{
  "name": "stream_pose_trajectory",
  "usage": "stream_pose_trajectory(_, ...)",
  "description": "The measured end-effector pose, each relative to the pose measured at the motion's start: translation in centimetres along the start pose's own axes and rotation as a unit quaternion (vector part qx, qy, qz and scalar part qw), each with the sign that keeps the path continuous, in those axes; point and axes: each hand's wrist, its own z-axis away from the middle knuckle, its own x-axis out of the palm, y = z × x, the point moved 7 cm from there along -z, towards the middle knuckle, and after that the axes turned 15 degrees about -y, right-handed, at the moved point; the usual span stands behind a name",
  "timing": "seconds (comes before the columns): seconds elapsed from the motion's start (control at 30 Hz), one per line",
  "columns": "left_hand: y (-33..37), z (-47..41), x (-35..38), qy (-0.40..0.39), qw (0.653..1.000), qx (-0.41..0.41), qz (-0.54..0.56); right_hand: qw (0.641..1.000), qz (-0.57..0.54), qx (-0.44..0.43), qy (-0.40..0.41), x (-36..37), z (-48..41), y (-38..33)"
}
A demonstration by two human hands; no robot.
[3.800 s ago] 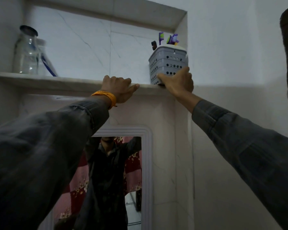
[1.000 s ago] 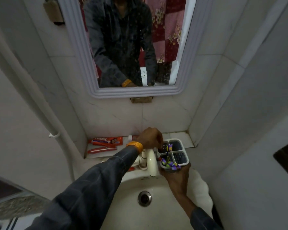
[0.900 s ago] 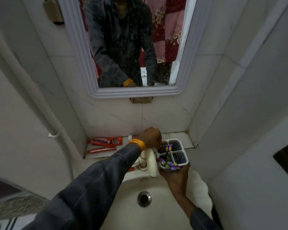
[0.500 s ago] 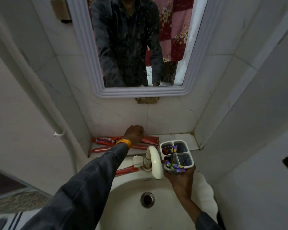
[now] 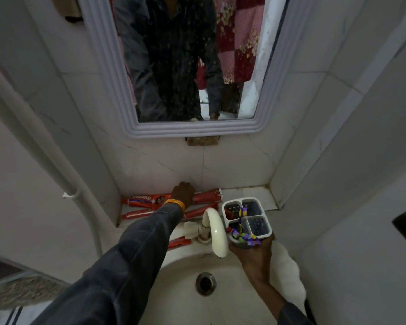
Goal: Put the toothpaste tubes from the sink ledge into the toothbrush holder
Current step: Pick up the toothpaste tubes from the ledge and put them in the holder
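- Starting at the left, a white pipe [image 5: 56,165] runs down the tiled wall beside the sink ledge [image 5: 256,195].
- Your left hand [image 5: 183,193] reaches across to the back of the ledge, palm down on the red toothpaste tubes [image 5: 145,200]. An orange band [image 5: 174,204] sits at the wrist, above a dark sleeve [image 5: 131,254].
- You cannot tell from this view whether that grip is closed on a tube or only resting there; the fingers are hidden under the back of the hand.
- Two long red tubes lie side by side along the ledge, passing under the hand, one against the wall and one nearer you. Another red tube [image 5: 178,243] lies lower, on the sink rim, just left of the tap's base.
- The cream tap [image 5: 215,231] arches over the basin [image 5: 185,301], with the drain [image 5: 205,283] below it.
- Your right hand [image 5: 253,254] is clamped around the toothbrush holder [image 5: 246,218], carrying it from below, just right of the tap and off the ledge.
- The holder has four compartments. Something red shows in the back-left one, and a purple and green brush [image 5: 243,235] stands in the front-left one.
- Above, the mirror [image 5: 188,66] shows a person in dark clothing.
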Motion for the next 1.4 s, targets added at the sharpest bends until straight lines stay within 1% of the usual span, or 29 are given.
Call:
stream_pose_trajectory(0.13, 0.3, 0.2, 0.3, -0.001, 0.999, -0.012, 0.038, 1.0, -0.014, 0.005, -0.007, 0.1, -0.1, 0.2)
stream_pose_trajectory(0.2, 0.5, 0.2, 1.1, -0.02, 0.997, -0.021, 0.071, 1.0, -0.013, 0.005, -0.015, 0.0, -0.2, -0.1)
stream_pose_trajectory(0.27, 0.6, 0.3, 1.6, -0.038, 0.997, -0.023, 0.07, 0.999, -0.02, 0.001, -0.025, 0.1, -0.1, -0.5)
stream_pose_trajectory(0.4, -0.1, 1.3, 1.0, -0.03, 0.997, -0.011, 0.068, 1.0, -0.008, 0.004, -0.029, 0.1, 0.1, -0.8)
stream_pose_trajectory(0.5, -0.8, 2.2, -0.5, -0.005, 0.989, 0.015, 0.149, 1.0, 0.009, 0.001, -0.029, 0.1, -0.2, -0.5)
stream_pose_trajectory(0.57, -0.2, 3.8, -2.1, 0.015, 0.966, 0.061, 0.253, 0.999, 0.015, 0.005, -0.037, 0.1, -0.2, -0.7)
stream_pose_trajectory(0.6, 0.5, 4.7, -3.0, 0.024, 0.946, 0.094, 0.311, 0.999, 0.016, 0.008, -0.039, 0.1, -0.1, -0.8)
stream_pose_trajectory(0.67, 2.4, 6.9, -4.7, 0.03, 0.891, 0.167, 0.42, 0.999, 0.013, 0.018, -0.034, -0.1, -0.1, -0.7)
stream_pose_trajectory(0.7, 3.4, 7.8, -5.5, 0.034, 0.866, 0.198, 0.457, 0.999, 0.016, 0.021, -0.033, -0.2, 0.0, -0.7)
stream_pose_trajectory(0.73, 4.4, 8.5, -6.2, 0.035, 0.848, 0.221, 0.48, 0.999, 0.019, 0.021, -0.033, -0.1, -0.1, -0.8)
stream_pose_trajectory(0.77, 5.3, 9.0, -6.8, 0.035, 0.839, 0.236, 0.489, 0.999, 0.019, 0.026, -0.031, -0.2, -0.1, -0.7)
stream_pose_trajectory(0.93, 8.4, 9.5, -6.2, 0.021, 0.847, 0.263, 0.461, 0.998, 0.001, 0.048, -0.032, -0.2, 0.0, -0.3)
stream_pose_trajectory(1.1, 9.1, 8.2, -4.4, 0.011, 0.897, 0.221, 0.383, 0.998, -0.025, 0.053, -0.029, -0.3, -0.1, 0.1)
stream_pose_trajectory(1.23, 9.4, 8.3, -5.5, 0.028, 0.92, 0.232, 0.314, 0.999, -0.015, 0.035, -0.031, -0.2, 0.0, -0.8)
stream_pose_trajectory(1.3, 9.6, 8.4, -6.3, 0.039, 0.923, 0.246, 0.292, 0.999, -0.01, 0.029, -0.03, -0.1, 0.0, -1.1)
stream_pose_trajectory(1.4, 9.8, 8.3, -6.7, 0.035, 0.919, 0.266, 0.289, 0.999, 0.005, 0.02, -0.032, 0.0, 0.1, -1.1)
